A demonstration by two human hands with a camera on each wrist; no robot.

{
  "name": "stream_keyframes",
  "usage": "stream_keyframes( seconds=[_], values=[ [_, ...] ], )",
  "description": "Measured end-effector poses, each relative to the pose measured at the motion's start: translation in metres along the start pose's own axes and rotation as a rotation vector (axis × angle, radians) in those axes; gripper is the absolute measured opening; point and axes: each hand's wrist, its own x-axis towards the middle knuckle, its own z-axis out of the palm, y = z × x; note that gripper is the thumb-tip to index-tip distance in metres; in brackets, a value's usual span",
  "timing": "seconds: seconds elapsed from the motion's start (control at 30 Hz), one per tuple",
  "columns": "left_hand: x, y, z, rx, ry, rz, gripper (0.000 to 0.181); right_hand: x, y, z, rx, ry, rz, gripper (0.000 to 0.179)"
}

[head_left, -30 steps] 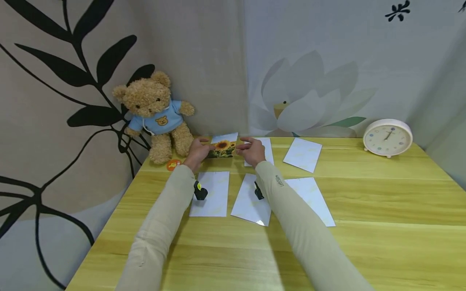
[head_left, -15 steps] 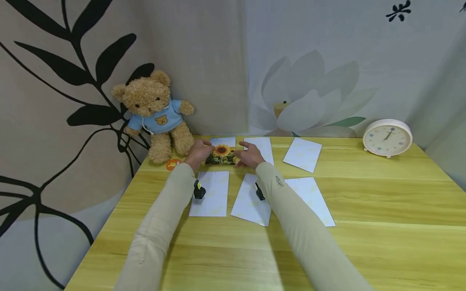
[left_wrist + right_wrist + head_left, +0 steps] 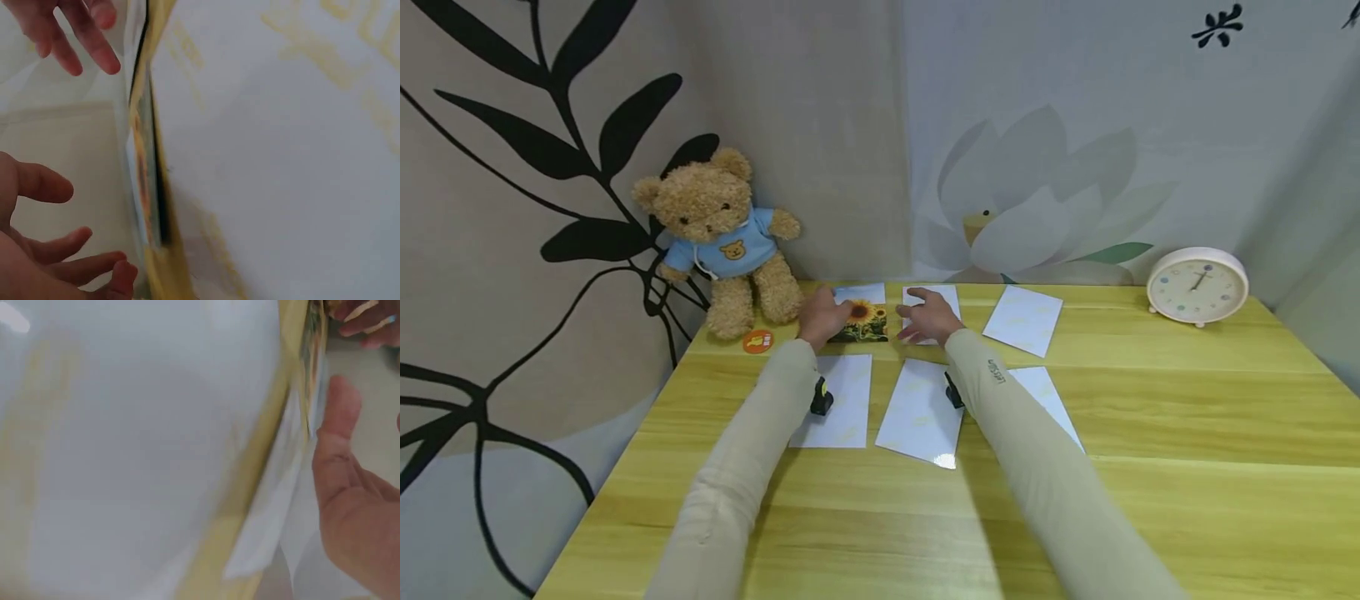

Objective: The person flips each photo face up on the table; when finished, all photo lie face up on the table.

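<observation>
A sunflower picture (image 3: 863,323) lies at the left end of the far row of cards on a wooden table (image 3: 1210,467), a pale strip (image 3: 863,293) showing along its far edge; whether the two are one piece cannot be told. At its left edge is a person's left hand (image 3: 823,318), thumb reaching over the print in the head view, fingers apart and loosely bent in the left wrist view; whether the thumb touches it is unclear. The right hand (image 3: 932,317), fingers spread and holding nothing, is to the right of the picture, in view over the middle white card (image 3: 950,296) of the far row; contact with that card cannot be judged. Farther right lies a slanted white card (image 3: 1024,320). Nearer the person, three more white sheets form a row: a left sheet (image 3: 850,400), a tilted middle sheet (image 3: 917,412) and a right sheet (image 3: 1051,397) partly covered by a beige right sleeve (image 3: 1037,458). Beside the left hand are a round orange sticker (image 3: 757,341) and a teddy bear (image 3: 722,258) in a blue top. A round pale clock (image 3: 1198,285) stands at the far right, before a backdrop (image 3: 827,125) printed with dark leaves and a pale flower.
</observation>
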Motion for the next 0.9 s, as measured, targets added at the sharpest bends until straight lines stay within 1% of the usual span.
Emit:
stream_keyframes(
  seconds=[0.07, 0.17, 0.27, 0.37, 0.47, 0.6, 0.77, 0.83, 0.9],
  values=[
    [0.000, 0.006, 0.002, 0.011, -0.004, 0.027, 0.053, -0.003, -0.001, -0.012, -0.025, 0.019, -0.009, 0.064],
    [0.000, 0.018, 0.008, -0.010, -0.037, 0.076, 0.050, -0.009, -0.001, -0.034, -0.070, 0.051, -0.022, 0.065],
    [-0.001, 0.033, 0.017, -0.033, -0.106, 0.143, 0.049, -0.016, 0.003, -0.056, -0.103, 0.091, -0.035, 0.063],
    [-0.004, 0.045, 0.030, -0.046, -0.181, 0.187, 0.051, -0.022, 0.010, -0.075, -0.122, 0.112, -0.040, 0.062],
    [-0.005, 0.054, 0.043, -0.069, -0.235, 0.176, 0.054, -0.027, 0.018, -0.087, -0.127, 0.122, -0.025, 0.062],
    [-0.006, 0.063, 0.055, -0.075, -0.248, 0.136, 0.055, -0.030, 0.025, -0.094, -0.136, 0.137, 0.001, 0.062],
    [-0.005, 0.066, 0.060, -0.074, -0.232, 0.110, 0.054, -0.028, 0.030, -0.093, -0.138, 0.129, -0.005, 0.062],
    [-0.004, 0.067, 0.061, -0.071, -0.240, 0.108, 0.053, -0.026, 0.031, -0.091, -0.179, 0.135, -0.011, 0.061],
    [-0.005, 0.068, 0.062, -0.060, -0.253, 0.107, 0.053, -0.024, 0.032, -0.089, -0.243, 0.141, -0.015, 0.059]
  ],
)
